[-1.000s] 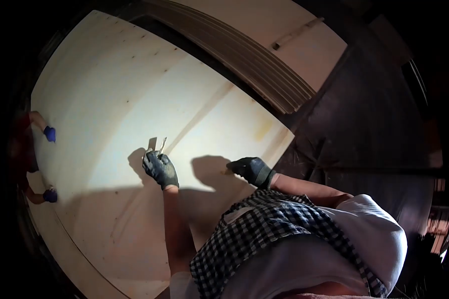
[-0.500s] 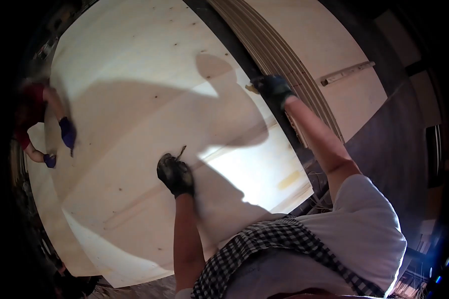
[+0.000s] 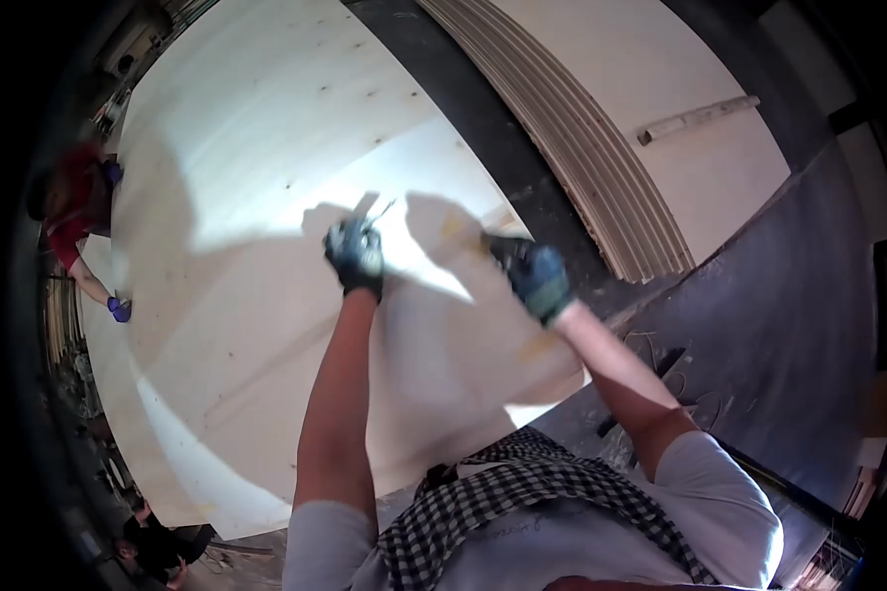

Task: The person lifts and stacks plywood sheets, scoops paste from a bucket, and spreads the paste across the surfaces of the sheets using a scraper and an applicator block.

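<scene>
A large pale plywood sheet (image 3: 266, 364) with dark knots lies below me. My left hand (image 3: 355, 258), in a dark, worn work glove, is closed just over the sheet. A thin, narrow thing (image 3: 385, 211) sticks out past its fingers; its kind is unclear. My right hand (image 3: 532, 278), gloved in black and blue-green, is over the sheet's right edge, slightly blurred. Its fingers are drawn together towards the sheet, and what they hold is hidden. Yellowish patches (image 3: 537, 347) show on the sheet near this hand.
At the right stands a stack of sheets (image 3: 601, 163) with a narrow board (image 3: 698, 120) on top. A dark gap (image 3: 503, 128) separates it from my sheet. A co-worker in red (image 3: 77, 202) with purple gloves is at the left edge; another person (image 3: 158, 547) is at lower left.
My right hand has come down and back towards me from beside the stack. My left hand has moved slightly up the sheet. The co-worker's hands have shifted to the sheet's left edge.
</scene>
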A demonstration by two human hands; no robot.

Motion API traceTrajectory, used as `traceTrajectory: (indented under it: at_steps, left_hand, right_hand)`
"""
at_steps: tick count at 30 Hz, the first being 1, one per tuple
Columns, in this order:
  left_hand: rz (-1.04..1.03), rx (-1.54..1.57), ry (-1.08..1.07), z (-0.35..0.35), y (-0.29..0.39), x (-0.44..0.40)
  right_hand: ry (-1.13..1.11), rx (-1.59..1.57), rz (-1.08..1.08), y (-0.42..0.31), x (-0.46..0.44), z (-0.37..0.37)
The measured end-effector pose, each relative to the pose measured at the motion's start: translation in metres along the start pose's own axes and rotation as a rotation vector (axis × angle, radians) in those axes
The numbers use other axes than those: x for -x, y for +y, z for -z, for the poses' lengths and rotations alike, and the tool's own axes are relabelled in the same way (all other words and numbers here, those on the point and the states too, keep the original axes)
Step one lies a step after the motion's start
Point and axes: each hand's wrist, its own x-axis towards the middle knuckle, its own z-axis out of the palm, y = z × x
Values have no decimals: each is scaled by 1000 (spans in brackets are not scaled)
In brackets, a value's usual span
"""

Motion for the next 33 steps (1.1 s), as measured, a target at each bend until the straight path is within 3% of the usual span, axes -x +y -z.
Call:
traceTrajectory:
  at_steps: [2,4,7,9,10,11,12,14,15,16,17,19,21,22,23,24,26,28,30,32,33]
  left_hand:
    - [-20,120,-11,-19,37,-25]
    - [76,85,-123,-36,65,-35]
    - [144,195,-118,-22,89,-33]
    - [201,155,-196,-20,80,-29]
    - [210,102,-221,-20,74,-31]
    - [219,50,-248,-20,70,-32]
    - [235,57,-273,-21,65,-34]
    - [179,-56,-273,-43,52,-40]
    - [134,-87,-249,-53,50,-47]
    - [128,-251,-312,-69,47,-56]
    - [117,-255,-324,-80,49,-57]
    - [94,-251,-343,-101,58,-61]
    - [-166,-375,-449,-107,93,-41]
    - [-347,-270,-371,-93,121,-19]
    - [-466,-353,-381,-92,147,16]
    - [-583,-336,-458,-54,183,47]
    - [-304,403,-597,-8,218,159]
    - [-356,843,-771,78,222,208]
    - [-323,897,-1089,157,191,243]
    - [-516,783,-1010,221,137,256]
    - [-282,832,-996,256,103,266]
  right_hand:
    - [19,77,-82,9,-43,20]
    - [97,265,56,13,-81,19]
    - [-147,570,1,47,-118,-18]
    - [-164,771,125,50,-109,-43]
    - [-143,682,-15,33,-92,-46]
    - [-181,657,-6,49,-77,-64]
    - [-280,478,-47,22,-64,-48]
    - [-278,336,122,13,-24,-54]
    - [-603,362,6,-6,-14,-43]
    - [-391,198,153,-11,11,-32]
    - [-338,129,182,-11,28,-17]
    - [-137,36,94,-14,57,18]
    - [-57,-105,-119,-11,89,61]
    - [15,-260,-245,-11,107,79]
    - [128,-620,-522,-5,124,90]
    - [168,-756,-578,-7,137,104]
    - [225,-687,-478,-10,160,123]
    - [192,-446,-298,-17,170,122]
    - [137,-94,-47,-42,172,112]
    - [77,13,52,-92,172,89]
    - [31,50,111,-115,173,72]
